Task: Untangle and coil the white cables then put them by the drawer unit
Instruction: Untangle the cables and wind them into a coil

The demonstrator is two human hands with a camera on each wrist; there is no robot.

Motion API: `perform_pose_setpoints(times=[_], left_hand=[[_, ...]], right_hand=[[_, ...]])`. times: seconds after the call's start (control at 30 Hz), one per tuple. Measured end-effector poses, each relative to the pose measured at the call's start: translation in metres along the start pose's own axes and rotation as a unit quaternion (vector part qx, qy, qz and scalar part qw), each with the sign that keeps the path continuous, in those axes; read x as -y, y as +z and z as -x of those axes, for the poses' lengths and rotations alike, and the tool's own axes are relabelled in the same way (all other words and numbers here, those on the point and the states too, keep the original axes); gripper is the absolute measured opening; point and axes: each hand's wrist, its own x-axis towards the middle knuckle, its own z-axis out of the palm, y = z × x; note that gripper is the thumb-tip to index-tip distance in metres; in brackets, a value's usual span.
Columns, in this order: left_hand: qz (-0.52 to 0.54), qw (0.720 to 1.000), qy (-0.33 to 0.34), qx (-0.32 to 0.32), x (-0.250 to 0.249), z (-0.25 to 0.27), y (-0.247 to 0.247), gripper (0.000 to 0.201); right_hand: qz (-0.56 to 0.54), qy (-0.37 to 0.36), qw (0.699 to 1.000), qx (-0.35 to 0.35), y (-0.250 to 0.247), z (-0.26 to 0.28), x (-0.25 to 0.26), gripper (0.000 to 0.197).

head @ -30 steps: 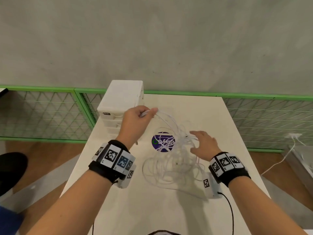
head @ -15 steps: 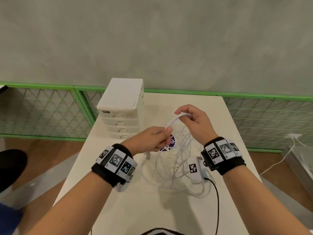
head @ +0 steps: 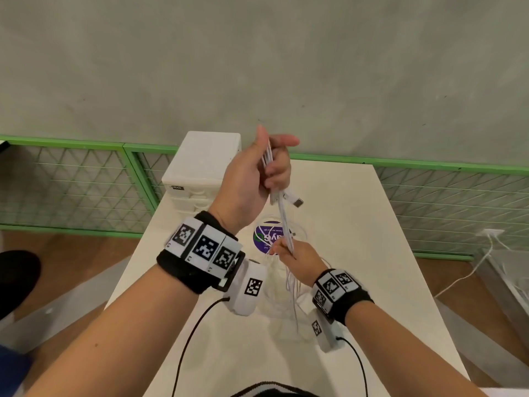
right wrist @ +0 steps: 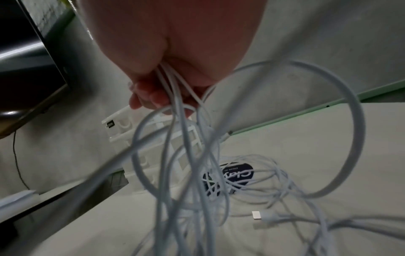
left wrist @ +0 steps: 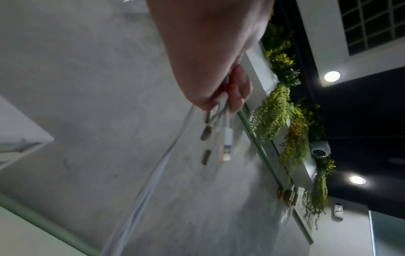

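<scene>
Head view: the left hand (head: pixel 252 179), raised before the drawer unit (head: pixel 204 167), grips the white cables (head: pixel 284 222); the right hand (head: pixel 297 260) pinches them lower, over the table (head: pixel 372 253). Left wrist view: plugs (left wrist: pixel 225 138) dangle below curled fingers. Right wrist view: loose loops (right wrist: pixel 252 181) lie on the table.

Black wristbands (head: pixel 183 270) carry checkered tags, white corded cameras (head: pixel 248 287).

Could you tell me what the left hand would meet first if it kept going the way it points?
Probably nothing close: the left hand points up toward the grey wall, though depth is unclear.
</scene>
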Motion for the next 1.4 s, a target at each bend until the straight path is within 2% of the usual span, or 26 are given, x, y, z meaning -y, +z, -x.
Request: perform_pose_setpoints(times=[0.1, 0.17, 0.27, 0.33, 0.4, 0.47, 0.53, 0.6, 0.63, 0.67, 0.73, 0.8, 0.87, 0.93, 1.03, 1.13, 1.2, 1.23, 1.3, 1.33, 1.4], left_hand=[[-0.035, 0.991, 0.091, -0.088, 0.003, -0.006, -0.003, 0.041], [-0.1, 0.973, 0.146, -0.148, 0.005, -0.011, -0.012, 0.034], [-0.236, 0.932, 0.184, -0.202, 0.009, -0.015, -0.035, 0.026], [-0.362, 0.893, 0.176, -0.203, 0.014, -0.014, -0.046, 0.023], [-0.514, 0.832, 0.136, -0.16, 0.019, -0.012, -0.056, 0.022], [-0.63, 0.772, 0.027, -0.082, 0.021, -0.009, -0.062, 0.024], [-0.674, 0.73, -0.113, 0.005, 0.022, -0.003, -0.065, 0.031], [-0.676, 0.7, -0.218, 0.072, 0.026, 0.004, -0.065, 0.047], [-0.657, 0.706, -0.249, 0.091, 0.027, 0.008, -0.064, 0.056], [-0.626, 0.725, -0.27, 0.102, 0.028, 0.012, -0.061, 0.062], [-0.582, 0.756, -0.275, 0.119, 0.032, 0.016, -0.054, 0.062], [-0.584, 0.772, -0.228, 0.108, 0.033, 0.017, -0.045, 0.052], [-0.557, 0.812, -0.165, 0.048, 0.031, 0.012, -0.041, 0.047], [-0.531, 0.84, -0.11, -0.015, 0.026, 0.007, -0.044, 0.046], [-0.52, 0.848, -0.075, -0.066, 0.021, 0.004, -0.048, 0.045], [-0.511, 0.853, -0.048, -0.095, 0.024, 0.007, -0.046, 0.045], [-0.509, 0.853, -0.038, -0.111, 0.026, 0.006, -0.044, 0.046], [-0.513, 0.85, -0.039, -0.112, 0.025, 0.006, -0.045, 0.046], [-0.519, 0.848, -0.048, -0.1, 0.023, 0.006, -0.044, 0.047], [-0.517, 0.849, -0.051, -0.092, 0.022, 0.007, -0.043, 0.046], [-0.515, 0.852, -0.054, -0.081, 0.021, 0.008, -0.041, 0.045]], right_hand=[[0.03, -0.018, 0.999, 0.005, -0.004, -0.001, 0.008, 0.016], [0.049, -0.043, 0.998, 0.017, -0.006, -0.001, 0.015, 0.015], [0.053, -0.071, 0.996, 0.021, -0.007, 0.003, 0.022, 0.015], [0.049, -0.069, 0.996, 0.019, -0.01, 0.006, 0.024, 0.02], [0.038, -0.078, 0.996, 0.008, -0.014, 0.009, 0.027, 0.024], [0.017, -0.11, 0.994, -0.019, -0.02, 0.01, 0.032, 0.036], [0.014, -0.127, 0.99, -0.053, -0.028, 0.009, 0.03, 0.049], [0.002, -0.124, 0.988, -0.092, -0.039, 0.004, 0.027, 0.042], [0.005, -0.121, 0.987, -0.109, -0.044, 0.002, 0.026, 0.04], [0.014, -0.119, 0.986, -0.119, -0.049, -0.002, 0.024, 0.038], [0.054, -0.124, 0.982, -0.13, -0.057, -0.011, 0.017, 0.025], [0.11, -0.134, 0.974, -0.148, -0.061, -0.019, 0.007, 0.022], [0.161, -0.121, 0.965, -0.171, -0.063, -0.023, -0.003, 0.027], [0.192, -0.096, 0.961, -0.176, -0.062, -0.025, -0.015, 0.021], [0.161, -0.044, 0.975, -0.147, -0.064, -0.024, -0.023, 0.024], [0.141, -0.022, 0.982, -0.123, -0.068, -0.025, -0.02, 0.052], [0.125, -0.017, 0.98, -0.156, -0.071, -0.023, -0.013, 0.068], [0.122, -0.036, 0.973, -0.194, -0.071, -0.021, -0.01, 0.063], [0.094, -0.071, 0.961, -0.25, -0.069, -0.017, -0.002, 0.034], [0.061, -0.067, 0.966, -0.244, -0.066, -0.016, 0.003, 0.021], [-0.003, -0.039, 0.977, -0.209, -0.058, -0.016, 0.007, 0.018]])
